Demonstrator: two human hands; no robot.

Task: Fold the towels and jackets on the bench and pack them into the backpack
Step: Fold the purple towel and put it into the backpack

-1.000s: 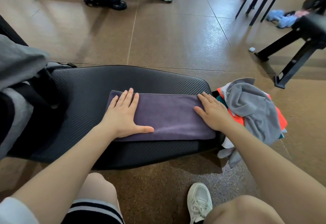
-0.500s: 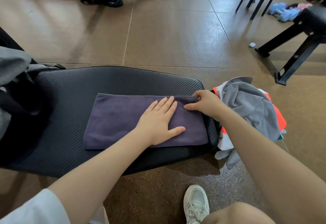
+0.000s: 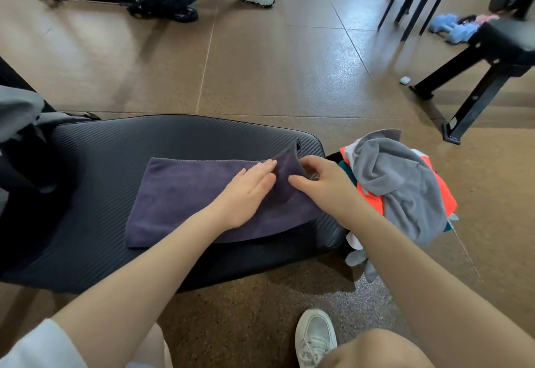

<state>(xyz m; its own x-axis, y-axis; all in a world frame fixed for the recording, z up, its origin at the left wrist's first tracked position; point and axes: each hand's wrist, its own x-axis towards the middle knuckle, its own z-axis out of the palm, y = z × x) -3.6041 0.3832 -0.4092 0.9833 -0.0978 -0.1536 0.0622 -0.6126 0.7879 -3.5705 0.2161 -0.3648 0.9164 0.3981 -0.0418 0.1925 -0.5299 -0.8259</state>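
Your left hand [image 3: 246,191] had slid from the left end of the purple towel [image 3: 185,194] toward its right half, and at this moment it lay flat on the cloth with the fingers straight and close together, pinning it near the middle. Your right hand [image 3: 321,185], which a second before had rested open on the right end, had curled round that end and pinched it; the far right corner stood lifted off the bench pad [image 3: 95,170], peeling up and toward the left.

That reads as the start of the next fold: the towel was already doubled into a long strip across the middle of the bench, and you seemed to be bringing its right end over the line your left hand held. The strip looked skewed, its near edge running past the pad's near right edge, so the halves might not have met squarely.

Just right of the bench, the heap with the grey hoodie [image 3: 402,182] on top of orange and teal clothes was unfolded. At the far left sat a dark bag-like shape [image 3: 23,170] with grey cloth on it, possibly the backpack; I could not tell.
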